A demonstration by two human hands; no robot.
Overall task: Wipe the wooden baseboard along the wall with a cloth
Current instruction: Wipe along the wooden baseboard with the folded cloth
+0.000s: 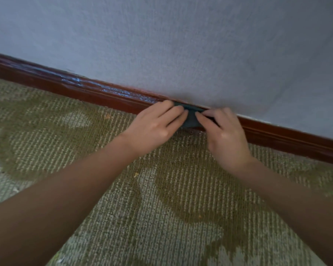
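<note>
Pale grey wall (pixel 181 45): fills the field above and beyond the fingers, plain and lightly textured.

Carpet (pixel 161 217): ribbed beige-and-olive floor covering with large curved patches, spreading below the fingers toward the viewer.

Wooden baseboard (pixel 85 89): a dark red-brown moulded strip along the foot of the wall, running on both sides of the fingers. The stretch to their left shows pale, glossy streaks on its upper edge.

Forearms: the left forearm (pixel 56 198) and right forearm (pixel 296 198), both bare, converge from the lower corners.

Left hand (pixel 154 127): back uppermost, its fingers (pixel 173 110) bent forward and closed on the left part of the cloth at the top of the baseboard.

Right hand (pixel 227 139): just beside the left, its fingers (pixel 210 114) curled and pinching the right part of the cloth.

Cloth (pixel 190 118): small, dark teal, folded, held between the two sets of fingertips and lying against the face of the baseboard.

Orange specks (pixel 136 174): tiny crumbs on the carpet, below and left of the fingers.
</note>
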